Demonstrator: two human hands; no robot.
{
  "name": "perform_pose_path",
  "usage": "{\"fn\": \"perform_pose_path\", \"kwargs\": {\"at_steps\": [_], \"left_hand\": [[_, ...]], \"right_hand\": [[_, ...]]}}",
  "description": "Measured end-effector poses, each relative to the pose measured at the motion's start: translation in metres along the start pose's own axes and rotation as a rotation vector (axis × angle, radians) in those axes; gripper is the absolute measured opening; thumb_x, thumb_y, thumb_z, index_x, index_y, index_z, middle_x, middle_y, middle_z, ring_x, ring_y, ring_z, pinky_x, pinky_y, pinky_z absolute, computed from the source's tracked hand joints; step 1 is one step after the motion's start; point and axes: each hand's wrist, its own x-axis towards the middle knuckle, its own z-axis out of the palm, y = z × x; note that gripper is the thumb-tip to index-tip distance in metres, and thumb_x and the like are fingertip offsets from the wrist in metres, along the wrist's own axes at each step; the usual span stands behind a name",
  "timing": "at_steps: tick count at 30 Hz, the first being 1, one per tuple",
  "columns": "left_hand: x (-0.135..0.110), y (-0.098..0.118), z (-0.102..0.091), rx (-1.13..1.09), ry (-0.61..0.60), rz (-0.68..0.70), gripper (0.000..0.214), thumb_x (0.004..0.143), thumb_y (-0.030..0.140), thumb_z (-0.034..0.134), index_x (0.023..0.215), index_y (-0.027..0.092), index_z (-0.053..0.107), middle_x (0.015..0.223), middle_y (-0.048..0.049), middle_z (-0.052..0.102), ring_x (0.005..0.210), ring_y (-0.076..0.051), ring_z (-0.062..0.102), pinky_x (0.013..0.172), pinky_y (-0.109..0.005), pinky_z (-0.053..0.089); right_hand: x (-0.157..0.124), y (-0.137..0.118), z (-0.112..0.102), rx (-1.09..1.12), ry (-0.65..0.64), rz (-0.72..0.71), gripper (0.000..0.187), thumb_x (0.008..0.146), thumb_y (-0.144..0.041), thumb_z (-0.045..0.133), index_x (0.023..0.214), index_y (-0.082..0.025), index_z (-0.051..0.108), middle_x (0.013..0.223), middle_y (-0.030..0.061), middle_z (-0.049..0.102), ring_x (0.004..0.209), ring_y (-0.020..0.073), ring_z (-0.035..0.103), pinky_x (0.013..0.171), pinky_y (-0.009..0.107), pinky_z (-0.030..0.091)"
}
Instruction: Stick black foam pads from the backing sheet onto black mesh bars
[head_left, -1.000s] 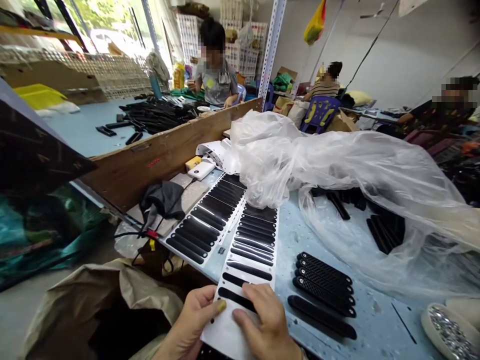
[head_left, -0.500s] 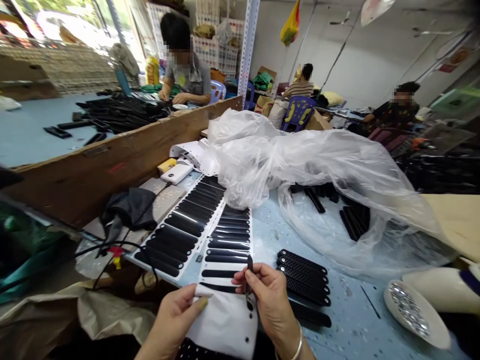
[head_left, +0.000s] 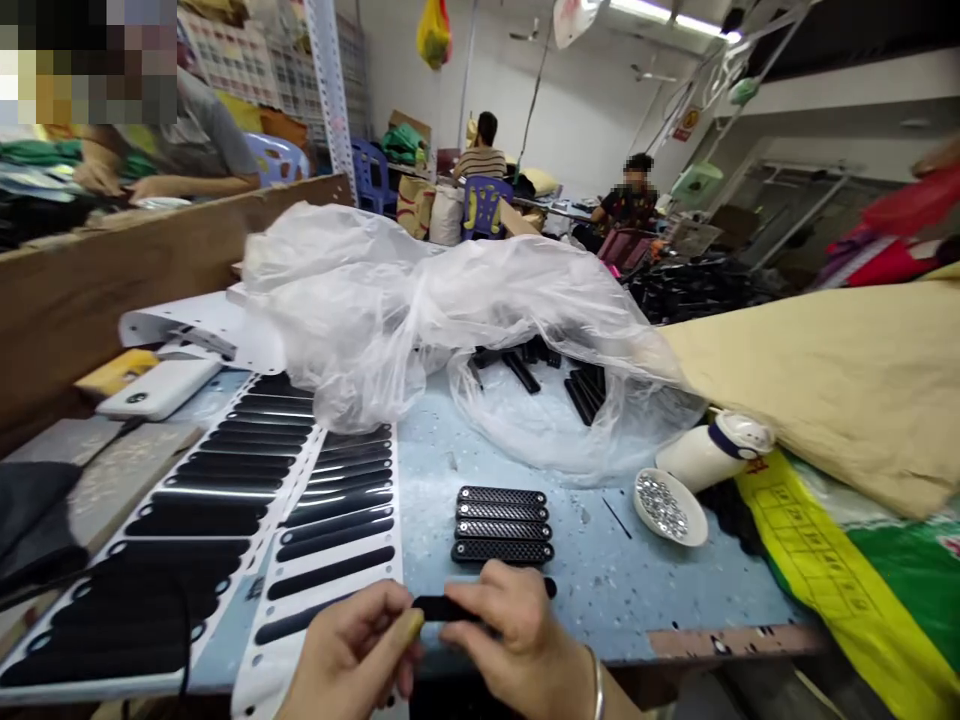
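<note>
Between my two hands a short black strip [head_left: 437, 608] lies level, near the table's front edge. My left hand [head_left: 364, 645] pinches its left end between thumb and fingers. The fingers of my right hand [head_left: 517, 635] close on it farther right and hide part of it. Just beyond my hands lie several black strips with a textured face [head_left: 501, 527], side by side, with a small metal dot near the end of each. To the left, under my left hand's side, a white backing sheet [head_left: 330, 548] carries rows of smooth black strips.
A second sheet of black strips [head_left: 217, 480] lies farther left. Clear plastic film [head_left: 450, 300] is heaped across the table's back. At right stand a bowl of small shiny metal pieces [head_left: 664, 508] and a white bottle [head_left: 709, 448]. Past a wooden board [head_left: 112, 250], a person works.
My left hand has let go of the white sheet's edge and now grips the black strip. My right hand's strip has gone from upright to level. The view has swung to the right.
</note>
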Motion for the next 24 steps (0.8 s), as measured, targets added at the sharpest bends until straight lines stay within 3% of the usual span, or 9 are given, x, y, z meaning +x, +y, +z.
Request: {"fn": "perform_pose_path", "kwargs": {"at_steps": [2, 5, 8, 10, 14, 16, 19, 24], "left_hand": [[0.014, 0.012, 0.019, -0.157, -0.152, -0.115, 0.04, 0.075, 0.053, 0.072, 0.066, 0.016, 0.058, 0.053, 0.001, 0.061, 0.038, -0.007, 0.047, 0.037, -0.017, 0.031], [0.031, 0.019, 0.029, -0.257, -0.22, -0.193, 0.037, 0.074, 0.048, 0.074, 0.066, 0.015, 0.058, 0.056, -0.0001, 0.063, 0.039, -0.006, 0.048, 0.039, -0.016, 0.03], [0.041, 0.017, 0.032, -0.185, -0.249, -0.186, 0.037, 0.075, 0.049, 0.072, 0.066, 0.016, 0.06, 0.056, -0.0009, 0.063, 0.04, -0.008, 0.049, 0.038, -0.017, 0.03], [0.045, 0.014, 0.031, -0.037, -0.226, -0.104, 0.036, 0.074, 0.05, 0.072, 0.065, 0.016, 0.063, 0.054, -0.0004, 0.063, 0.04, -0.009, 0.05, 0.038, -0.018, 0.034], [0.059, 0.007, 0.019, 0.298, 0.006, 0.183, 0.03, 0.069, 0.048, 0.075, 0.078, 0.019, 0.074, 0.059, 0.0004, 0.068, 0.049, -0.014, 0.057, 0.048, -0.022, 0.047], [0.069, 0.004, 0.01, 0.487, 0.065, 0.322, 0.027, 0.067, 0.046, 0.077, 0.077, 0.021, 0.074, 0.058, 0.0017, 0.068, 0.048, -0.014, 0.057, 0.048, -0.022, 0.047], [0.085, -0.003, 0.005, 0.707, -0.023, 0.452, 0.02, 0.063, 0.037, 0.076, 0.076, 0.022, 0.074, 0.056, 0.003, 0.067, 0.047, -0.015, 0.06, 0.047, -0.022, 0.048], [0.098, -0.01, 0.016, 0.819, -0.144, 0.499, 0.017, 0.071, 0.032, 0.067, 0.082, 0.021, 0.074, 0.06, 0.0016, 0.07, 0.05, -0.017, 0.064, 0.051, -0.023, 0.049]], "right_hand": [[-0.009, 0.004, -0.005, -0.024, 0.104, -0.02, 0.021, 0.088, -0.03, 0.065, 0.105, -0.018, 0.072, 0.07, 0.0044, 0.064, 0.061, 0.0183, 0.061, 0.055, 0.03, 0.049], [-0.019, 0.013, -0.02, -0.05, 0.294, -0.051, 0.021, 0.089, -0.023, 0.062, 0.108, -0.014, 0.069, 0.078, 0.0094, 0.069, 0.068, 0.0209, 0.065, 0.059, 0.033, 0.053], [-0.025, 0.021, -0.032, -0.024, 0.307, -0.053, 0.018, 0.088, -0.016, 0.059, 0.102, -0.014, 0.071, 0.076, 0.0095, 0.07, 0.065, 0.0202, 0.065, 0.057, 0.031, 0.054], [-0.027, 0.026, -0.039, 0.04, 0.296, 0.004, 0.016, 0.086, -0.016, 0.061, 0.098, -0.015, 0.072, 0.073, 0.0083, 0.069, 0.063, 0.0193, 0.064, 0.055, 0.03, 0.053], [-0.033, 0.045, -0.053, 0.153, 0.325, 0.22, 0.009, 0.081, -0.018, 0.068, 0.088, -0.017, 0.075, 0.07, 0.0046, 0.069, 0.062, 0.0173, 0.065, 0.056, 0.027, 0.053], [-0.039, 0.059, -0.059, 0.205, 0.319, 0.333, 0.006, 0.078, -0.021, 0.072, 0.082, -0.018, 0.076, 0.067, 0.0028, 0.069, 0.06, 0.0165, 0.064, 0.056, 0.026, 0.053], [-0.045, 0.076, -0.061, 0.285, 0.317, 0.442, 0.008, 0.075, -0.025, 0.075, 0.078, -0.019, 0.077, 0.069, 0.0039, 0.071, 0.064, 0.0182, 0.067, 0.059, 0.027, 0.055], [-0.038, 0.084, -0.05, 0.292, 0.299, 0.443, 0.009, 0.073, -0.023, 0.074, 0.08, -0.018, 0.077, 0.079, 0.0067, 0.076, 0.073, 0.0211, 0.071, 0.068, 0.031, 0.058]]}}
